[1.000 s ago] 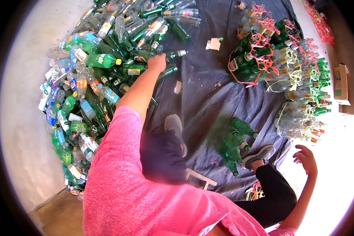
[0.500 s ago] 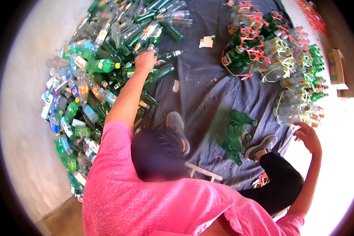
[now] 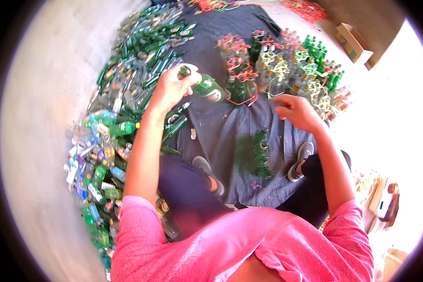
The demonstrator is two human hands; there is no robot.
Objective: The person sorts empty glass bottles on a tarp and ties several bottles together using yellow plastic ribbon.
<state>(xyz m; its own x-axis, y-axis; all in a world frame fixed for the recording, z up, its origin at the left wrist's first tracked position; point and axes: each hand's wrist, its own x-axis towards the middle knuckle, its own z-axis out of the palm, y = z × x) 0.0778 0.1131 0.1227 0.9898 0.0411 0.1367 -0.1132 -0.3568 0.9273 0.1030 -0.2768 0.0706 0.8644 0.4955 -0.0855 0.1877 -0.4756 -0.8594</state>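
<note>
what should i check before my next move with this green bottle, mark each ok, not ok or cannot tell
1. Green bottle held at its neck by the left grip: ok.
2. Held bottle upright: not ok, it is tilted.
3. Right grip empty: ok.
4. Row of green bottles on the dark cloth apart from the right shoe: ok.
5. Held bottle free of cracks: cannot tell.

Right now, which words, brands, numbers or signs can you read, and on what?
None I can quote.
Green bottle in the left hand: label too small to read.
Pile of bottles: coloured labels too small or blurred.
Cardboard box: no legible print.
</note>
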